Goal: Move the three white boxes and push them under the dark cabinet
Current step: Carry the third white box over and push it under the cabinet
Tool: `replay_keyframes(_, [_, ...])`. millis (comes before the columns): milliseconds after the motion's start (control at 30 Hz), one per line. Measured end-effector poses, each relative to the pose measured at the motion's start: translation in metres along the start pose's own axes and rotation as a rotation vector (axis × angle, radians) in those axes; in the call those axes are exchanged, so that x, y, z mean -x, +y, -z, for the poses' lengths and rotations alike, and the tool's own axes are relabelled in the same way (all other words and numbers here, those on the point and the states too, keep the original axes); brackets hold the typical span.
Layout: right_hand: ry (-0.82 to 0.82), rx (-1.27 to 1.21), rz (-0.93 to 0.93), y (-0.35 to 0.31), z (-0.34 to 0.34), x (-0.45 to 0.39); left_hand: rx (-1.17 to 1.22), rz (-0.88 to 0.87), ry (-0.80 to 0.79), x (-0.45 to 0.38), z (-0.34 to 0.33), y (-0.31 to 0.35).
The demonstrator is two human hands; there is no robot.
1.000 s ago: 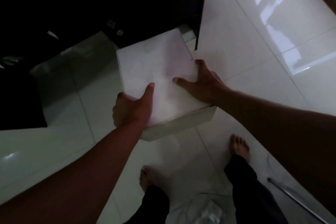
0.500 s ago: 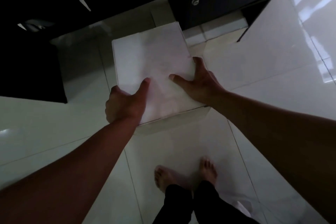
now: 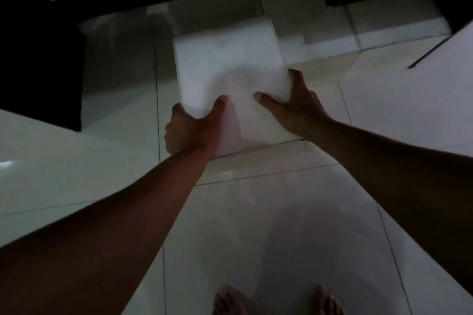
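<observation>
two hands clamp white box point(image 3: 227, 64) | left hand point(image 3: 189, 130) | right hand point(image 3: 297, 105) | tiled floor point(image 3: 281, 212)

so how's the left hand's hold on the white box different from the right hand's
The left hand wraps the near left corner of the white box, thumb on top and fingers curled down the side; the right hand sits on the right edge with its thumb spread across the top. The left hand is nearer the person, the right further along the box. Both are bare and grip the same box.
</observation>
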State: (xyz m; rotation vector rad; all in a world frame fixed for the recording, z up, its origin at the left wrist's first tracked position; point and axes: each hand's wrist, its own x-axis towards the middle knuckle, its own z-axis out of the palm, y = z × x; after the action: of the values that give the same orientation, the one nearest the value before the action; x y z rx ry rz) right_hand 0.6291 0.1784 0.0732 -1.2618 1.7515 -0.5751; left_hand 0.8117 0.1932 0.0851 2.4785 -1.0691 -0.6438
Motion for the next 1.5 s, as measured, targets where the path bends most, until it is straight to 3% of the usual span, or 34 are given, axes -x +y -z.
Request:
replay_keyframes(300, [0.044,0.017,0.038,0.048,-0.032,-0.047,0.043,-0.019,0.029,-0.041,-0.071,-0.027])
replay_keyframes(667, [0.038,-0.004,0.069,0.078,-0.047,-0.054,0.026,-0.06,0.015,-0.05,-0.096,-0.042])
replay_keyframes(767, [0.074,0.048,0.162,0.081,-0.052,-0.054,0.005,-0.099,-0.021,-0.052,-0.097,-0.046])
replay_keyframes(833, [0.106,0.209,0.319,0.079,-0.054,-0.054,-0.058,-0.246,-0.077,-0.05,-0.095,-0.051])
replay_keyframes(967, [-0.019,0.568,0.766,0.08,-0.057,-0.044,-0.329,-0.821,-0.179,-0.055,-0.076,-0.073])
replay_keyframes(1067, [-0.099,0.672,0.854,0.09,-0.058,-0.036,-0.487,-1.131,-0.246,-0.062,-0.061,-0.089])
replay_keyframes(1133, [-0.11,0.714,0.848,0.093,-0.057,-0.034,-0.501,-1.185,-0.294,-0.067,-0.057,-0.095])
replay_keyframes(1267, [-0.12,0.765,0.843,0.093,-0.052,-0.038,-0.462,-1.277,-0.218,-0.074,-0.063,-0.102])
replay_keyframes(1500, [-0.058,0.807,0.832,0.088,-0.051,-0.046,-0.48,-1.208,-0.223,-0.078,-0.064,-0.09])
